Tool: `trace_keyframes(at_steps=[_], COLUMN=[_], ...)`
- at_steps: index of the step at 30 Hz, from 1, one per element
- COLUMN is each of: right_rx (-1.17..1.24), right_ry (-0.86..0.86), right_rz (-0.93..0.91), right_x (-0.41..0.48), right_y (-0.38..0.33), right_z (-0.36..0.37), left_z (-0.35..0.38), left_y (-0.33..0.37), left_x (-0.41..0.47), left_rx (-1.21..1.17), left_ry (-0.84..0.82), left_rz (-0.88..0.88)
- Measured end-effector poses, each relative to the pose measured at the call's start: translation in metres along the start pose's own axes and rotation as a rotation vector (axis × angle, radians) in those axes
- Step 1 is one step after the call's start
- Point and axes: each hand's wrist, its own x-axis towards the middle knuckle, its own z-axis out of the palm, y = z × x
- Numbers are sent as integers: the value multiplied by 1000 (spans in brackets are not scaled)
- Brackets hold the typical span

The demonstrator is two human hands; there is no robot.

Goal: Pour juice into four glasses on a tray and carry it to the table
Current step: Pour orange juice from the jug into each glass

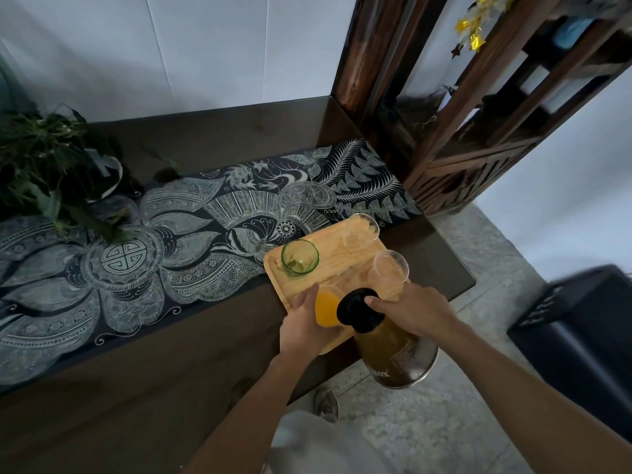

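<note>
A wooden tray (337,256) lies at the right end of a dark table (212,340). On it stand a green-rimmed glass (300,258), a clear glass (391,267) and another clear glass (365,227) at the far corner. My left hand (304,328) grips a glass of orange juice (326,309) at the tray's near edge. My right hand (408,311) holds a large dark jug (393,343) by its black lid, tilted toward that glass. The jug's spout is hidden behind the lid.
A patterned dark runner (178,241) covers the table's middle. A leafy plant (51,165) stands at the far left. A wooden shelf unit (478,114) rises at the right, and a black bin (588,336) sits on the speckled floor beside me.
</note>
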Motion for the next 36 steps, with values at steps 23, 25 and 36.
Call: trace_keyframes(at_steps=[23, 25, 36], right_rx=[666, 671, 463], right_ry=[98, 99, 202], right_rz=[124, 119, -282], right_x=[-57, -47, 52], right_y=[103, 119, 200], right_z=[17, 8, -67], left_z=[6, 7, 59], left_y=[-24, -20, 122], left_x=[-39, -47, 23], left_rx=[-240, -270, -148], left_ry=[460, 547, 412], left_rz=[167, 201, 175])
